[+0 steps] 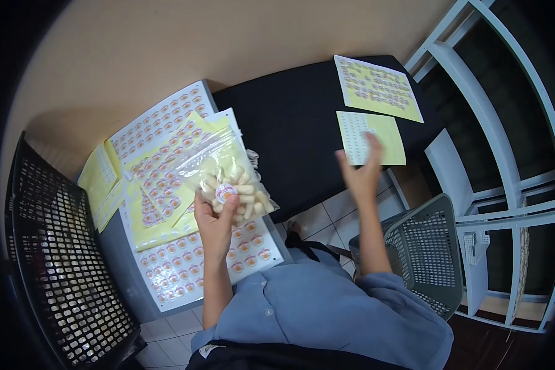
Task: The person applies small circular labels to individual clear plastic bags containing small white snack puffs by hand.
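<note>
A clear zip bag (248, 192) of pale, finger-shaped pieces is gripped in my left hand (214, 223). My left thumb presses beside a round printed sticker (226, 193) on the bag's front. Beneath the bag lie yellow sticker sheets (157, 213) and white sheets of round stickers (182, 271). Over on the right, my right hand (362, 172) is raised with thumb and fingers apart, its fingertips slightly blurred. It overlaps the lower edge of a yellow-and-white sheet with rows of small printed labels (354, 137).
Another sheet of round stickers (376, 89) lies farther back on the black-covered table (283, 123). A black crate (74, 265) stands at the left. On the right are a grey-green basket (422, 246) and a white shelf frame (468, 92). Folded yellow sheets (98, 179) rest beside the crate.
</note>
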`<state>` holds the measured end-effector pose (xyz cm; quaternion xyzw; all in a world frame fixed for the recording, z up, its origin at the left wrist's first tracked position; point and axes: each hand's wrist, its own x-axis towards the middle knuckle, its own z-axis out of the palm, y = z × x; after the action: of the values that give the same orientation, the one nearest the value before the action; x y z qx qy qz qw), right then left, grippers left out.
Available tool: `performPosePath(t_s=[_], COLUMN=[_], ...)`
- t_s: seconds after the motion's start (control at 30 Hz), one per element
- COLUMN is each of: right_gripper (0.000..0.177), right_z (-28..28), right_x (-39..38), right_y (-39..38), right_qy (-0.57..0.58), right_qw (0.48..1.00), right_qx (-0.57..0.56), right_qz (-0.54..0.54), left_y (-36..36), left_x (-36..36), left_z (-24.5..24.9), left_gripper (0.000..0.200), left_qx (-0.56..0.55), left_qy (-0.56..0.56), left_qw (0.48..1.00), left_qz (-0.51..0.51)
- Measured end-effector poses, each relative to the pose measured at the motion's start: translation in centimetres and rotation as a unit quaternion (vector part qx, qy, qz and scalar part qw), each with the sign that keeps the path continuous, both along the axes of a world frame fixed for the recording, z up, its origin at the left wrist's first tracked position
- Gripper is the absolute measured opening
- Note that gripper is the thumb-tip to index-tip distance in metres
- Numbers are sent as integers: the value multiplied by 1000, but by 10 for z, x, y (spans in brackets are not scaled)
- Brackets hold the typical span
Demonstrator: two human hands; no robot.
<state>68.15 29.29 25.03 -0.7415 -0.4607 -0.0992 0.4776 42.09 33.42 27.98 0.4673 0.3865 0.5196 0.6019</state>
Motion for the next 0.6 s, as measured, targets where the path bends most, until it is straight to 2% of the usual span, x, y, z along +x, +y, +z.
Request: performPosePath(t_s=[0.03,0.07,0.13,0.17,0.23,0.27,0.3,0.37,0.4,0.47,0.53,0.6], right_gripper=[59,63,72,75,65,58,58,42,42,31,29,28], right_z=[-22,-45,-77,-98,-103,-104,-108,-112,-110,-104,-90,-79], right_x=[39,73,122,147,159,163,168,171,169,157,144,131], right_y=[-8,-19,-39,-49,-55,-56,-55,-54,-50,-40,-33,-29], right_qy=[-61,-55,88,111,316,423,426,480,481,520,536,550], right_qw=[993,983,958,946,919,886,885,873,873,846,833,821], right_qx=[-29,-12,-28,-59,6,45,42,42,40,97,119,141], right_qz=[-92,-175,-273,-297,-235,-186,-184,-80,-77,-70,-66,-65], left_y=[0,0,-2,-1,0,2,4,6,6,7,6,0], left_x=[4,9,18,21,22,20,16,4,0,-9,-17,-16], left_z=[-4,-6,-9,-12,-19,-22,-26,-25,-24,-24,-28,-20], left_gripper=[44,44,44,44,43,43,42,39,39,42,43,46], left_qx=[1,3,0,0,-6,-7,0,7,7,-22,-9,-39], left_qy=[-8,-18,-23,-24,-16,-15,-22,-30,-30,-59,-40,-91], left_qw=[1000,1000,1000,999,998,998,995,992,992,984,984,977], left_qz=[6,13,13,28,64,68,98,123,126,165,175,191])
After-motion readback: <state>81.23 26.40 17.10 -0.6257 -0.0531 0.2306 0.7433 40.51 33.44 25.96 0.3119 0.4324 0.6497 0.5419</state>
